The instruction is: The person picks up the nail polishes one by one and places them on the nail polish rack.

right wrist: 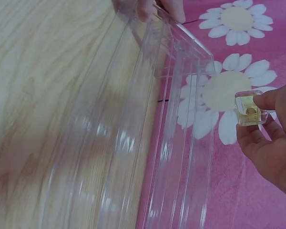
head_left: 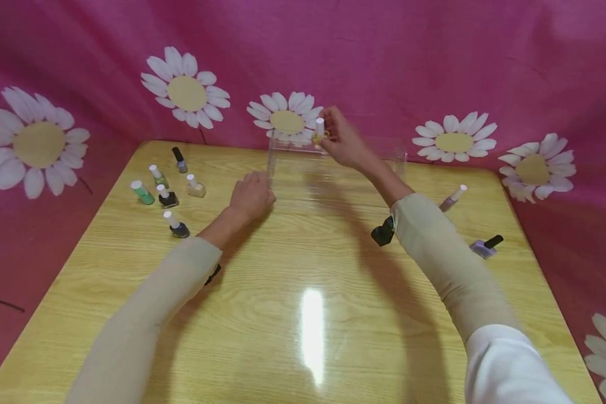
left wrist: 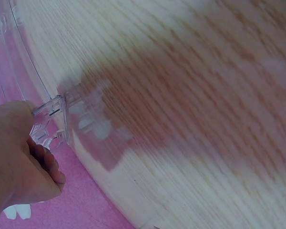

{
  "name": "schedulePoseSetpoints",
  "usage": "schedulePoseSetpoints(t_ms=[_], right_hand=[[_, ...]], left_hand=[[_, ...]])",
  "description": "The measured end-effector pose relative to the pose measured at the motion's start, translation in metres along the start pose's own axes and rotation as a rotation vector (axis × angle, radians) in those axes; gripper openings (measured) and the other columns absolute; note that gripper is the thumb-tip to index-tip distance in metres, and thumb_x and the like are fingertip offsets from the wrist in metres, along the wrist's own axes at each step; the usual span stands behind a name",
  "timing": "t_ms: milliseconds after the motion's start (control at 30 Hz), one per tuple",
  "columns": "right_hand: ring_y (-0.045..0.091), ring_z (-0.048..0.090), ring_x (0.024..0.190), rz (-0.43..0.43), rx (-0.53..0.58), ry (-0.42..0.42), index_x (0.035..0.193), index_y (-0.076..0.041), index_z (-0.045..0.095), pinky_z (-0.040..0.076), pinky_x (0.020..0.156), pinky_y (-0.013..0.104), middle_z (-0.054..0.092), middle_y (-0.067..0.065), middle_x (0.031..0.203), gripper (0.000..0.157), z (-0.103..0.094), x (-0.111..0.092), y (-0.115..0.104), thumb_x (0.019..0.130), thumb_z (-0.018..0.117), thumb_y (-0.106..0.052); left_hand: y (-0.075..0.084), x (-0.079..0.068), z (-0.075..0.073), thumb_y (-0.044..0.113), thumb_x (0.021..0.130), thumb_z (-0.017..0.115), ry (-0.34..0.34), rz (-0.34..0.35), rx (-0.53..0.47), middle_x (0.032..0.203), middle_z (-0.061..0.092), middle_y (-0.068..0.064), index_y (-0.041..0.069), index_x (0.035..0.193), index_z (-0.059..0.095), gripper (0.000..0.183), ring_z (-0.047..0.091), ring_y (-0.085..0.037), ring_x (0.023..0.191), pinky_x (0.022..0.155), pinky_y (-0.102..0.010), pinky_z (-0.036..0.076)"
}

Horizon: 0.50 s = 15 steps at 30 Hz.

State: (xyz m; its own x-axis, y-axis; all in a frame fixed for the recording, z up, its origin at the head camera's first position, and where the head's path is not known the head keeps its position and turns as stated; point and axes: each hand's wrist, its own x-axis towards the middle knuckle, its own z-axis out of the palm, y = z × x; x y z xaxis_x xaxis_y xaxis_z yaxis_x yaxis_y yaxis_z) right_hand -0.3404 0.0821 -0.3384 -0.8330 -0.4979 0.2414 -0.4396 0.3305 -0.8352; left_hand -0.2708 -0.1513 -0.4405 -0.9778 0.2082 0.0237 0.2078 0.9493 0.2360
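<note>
A clear plastic tiered rack [head_left: 303, 182] stands at the back of the table, its steps running lengthwise in the right wrist view [right wrist: 126, 143]. My left hand [head_left: 252, 196] grips the rack's left end, fingers curled against the clear side panel [left wrist: 50, 107]. Above the rack, my right hand [head_left: 344, 141] pinches a nail polish bottle [right wrist: 248, 110] between thumb and fingers. This bottle has a white cap and a yellowish look, and is apart from the rack. No other bottle shows on the rack.
Several nail polish bottles stand at the left, among them a green one [head_left: 142, 192] and a dark blue one [head_left: 179, 227]. On the right are a black bottle [head_left: 382, 233], partly behind the sleeve, a mauve one [head_left: 449, 203] and a purple one [head_left: 483, 248]. Flowered pink cloth [head_left: 363, 67] hangs behind.
</note>
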Motion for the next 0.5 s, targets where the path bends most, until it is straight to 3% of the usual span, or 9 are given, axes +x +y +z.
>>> schedulePoseSetpoints(t_ms=[167,500], right_hand=[[0.025,0.055,0.085,0.005,0.033,0.007,0.122,0.000,0.037,0.045,0.068,0.024,0.049,0.016,0.102,0.037,0.012,0.018,0.003,0.090,0.049,0.016],[0.024,0.060,0.091,0.061,-0.029,0.051,0.122,-0.001,0.040,0.050,0.071,0.025,0.053,0.015,0.104,0.037,0.034,0.041,0.008,0.090,0.052,0.013]], left_hand=[[-0.001,0.000,0.000,0.017,0.095,0.050,-0.010,0.001,0.002,0.100,0.053,-0.017,-0.003,0.106,0.049,0.023,0.051,-0.034,0.095,0.082,-0.049,0.046],[-0.004,0.004,0.004,0.018,0.094,0.052,0.007,-0.009,0.004,0.098,0.053,-0.015,0.000,0.102,0.051,0.020,0.052,-0.033,0.094,0.080,-0.048,0.046]])
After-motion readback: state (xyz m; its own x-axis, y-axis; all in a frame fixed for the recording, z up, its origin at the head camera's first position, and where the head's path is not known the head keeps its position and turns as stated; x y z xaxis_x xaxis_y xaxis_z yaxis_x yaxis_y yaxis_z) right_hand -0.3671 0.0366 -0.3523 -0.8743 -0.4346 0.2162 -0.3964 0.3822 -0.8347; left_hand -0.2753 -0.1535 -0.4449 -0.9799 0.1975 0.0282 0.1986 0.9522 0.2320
